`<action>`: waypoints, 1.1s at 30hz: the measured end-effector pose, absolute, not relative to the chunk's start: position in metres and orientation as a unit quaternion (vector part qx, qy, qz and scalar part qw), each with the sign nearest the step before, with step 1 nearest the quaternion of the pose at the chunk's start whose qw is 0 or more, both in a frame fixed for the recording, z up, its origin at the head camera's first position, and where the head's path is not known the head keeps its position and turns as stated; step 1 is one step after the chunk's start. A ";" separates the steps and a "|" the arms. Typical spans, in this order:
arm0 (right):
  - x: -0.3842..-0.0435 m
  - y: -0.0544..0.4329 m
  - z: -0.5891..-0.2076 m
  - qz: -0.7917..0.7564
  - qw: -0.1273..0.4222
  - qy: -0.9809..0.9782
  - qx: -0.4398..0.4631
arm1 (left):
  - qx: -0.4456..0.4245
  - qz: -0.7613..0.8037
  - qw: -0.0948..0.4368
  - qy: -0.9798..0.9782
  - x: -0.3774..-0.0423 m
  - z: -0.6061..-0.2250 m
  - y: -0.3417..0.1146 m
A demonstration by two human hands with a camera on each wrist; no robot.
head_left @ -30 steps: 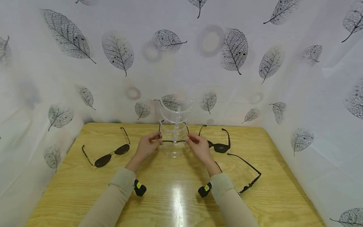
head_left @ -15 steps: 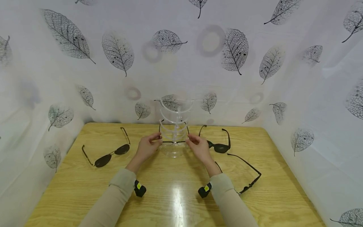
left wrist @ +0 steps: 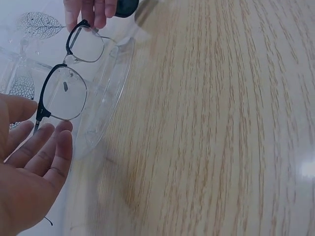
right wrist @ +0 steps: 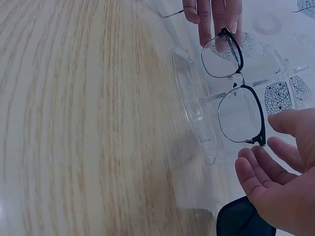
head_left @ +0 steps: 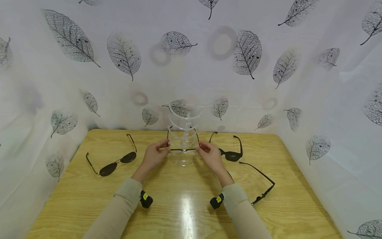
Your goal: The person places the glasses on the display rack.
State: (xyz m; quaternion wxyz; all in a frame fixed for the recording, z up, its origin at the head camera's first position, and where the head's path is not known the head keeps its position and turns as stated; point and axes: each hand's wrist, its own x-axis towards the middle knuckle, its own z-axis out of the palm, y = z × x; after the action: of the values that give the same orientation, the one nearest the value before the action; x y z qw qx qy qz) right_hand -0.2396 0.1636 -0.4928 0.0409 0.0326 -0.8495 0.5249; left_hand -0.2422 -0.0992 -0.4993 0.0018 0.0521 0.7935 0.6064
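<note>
A pair of eyeglasses with black brows and thin metal lower rims sits on a low tier of a clear display stand. Its temples reach back on both sides of the stand. My left hand is at one end of the frame; in the left wrist view the thumb tip lies by the corner, with loosely bent fingers below. At the other end is my right hand. A narrow gap shows between its thumb and the frame, while its loosely spread fingers lie near the hinge.
Aviator sunglasses lie unfolded on the left of the wooden table. Black sunglasses lie just right of my right hand. Another dark pair is partly hidden behind my right forearm. A leaf-print curtain surrounds the table.
Both hands have shifted slightly outward, away from the ends of the eyeglasses. The eyeglasses stay on the stand, their front a touch lower than one second ago.
</note>
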 end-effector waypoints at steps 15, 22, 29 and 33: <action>-0.229 0.170 -0.485 0.520 0.081 -0.850 0.033 | 0.048 0.588 0.012 0.808 -0.226 -0.497 -0.115; -0.223 0.164 -0.474 0.543 0.066 -0.835 0.053 | 0.051 0.580 -0.001 0.813 -0.210 -0.493 -0.130; -0.216 0.144 -0.471 0.560 0.019 -0.822 0.097 | 0.044 0.590 -0.014 0.806 -0.193 -0.488 -0.144; -0.213 0.126 -0.471 0.561 0.008 -0.817 0.129 | 0.034 0.598 -0.016 0.801 -0.182 -0.483 -0.153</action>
State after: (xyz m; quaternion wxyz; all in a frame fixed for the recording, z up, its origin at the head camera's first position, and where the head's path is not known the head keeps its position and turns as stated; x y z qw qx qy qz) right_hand -0.2130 0.1257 -0.4709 0.0078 0.1295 -0.8174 0.5612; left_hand -0.1825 -0.1529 -0.4827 -0.0156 0.0336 0.8008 0.5977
